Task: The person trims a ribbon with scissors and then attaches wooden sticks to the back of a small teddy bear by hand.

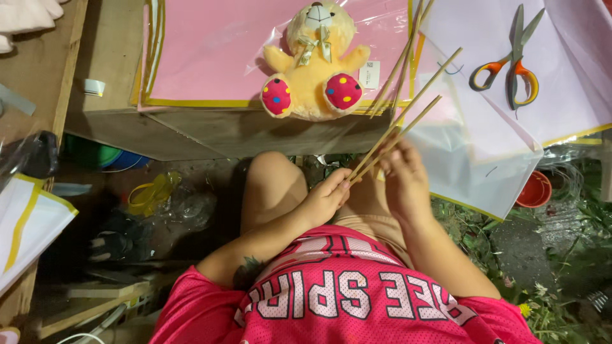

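My left hand point(327, 196) and my right hand point(403, 178) together grip a bundle of thin bamboo sticks point(408, 114) above my lap. The sticks fan out up and to the right, over the edge of a low wooden table point(210, 134). A yellow teddy bear point(313, 64) with pink spotted feet sits on pink wrapping paper point(210, 51) on that table, just up and left of my hands. More sticks point(398, 64) lie beside the bear.
Scissors with orange handles point(510, 70) rest on pale lilac paper sheets point(484, 127) at the right. A roll of tape point(94, 86) sits at the table's left. Yellow ribbon point(150, 191), a red pot point(535, 190) and clutter lie on the ground below.
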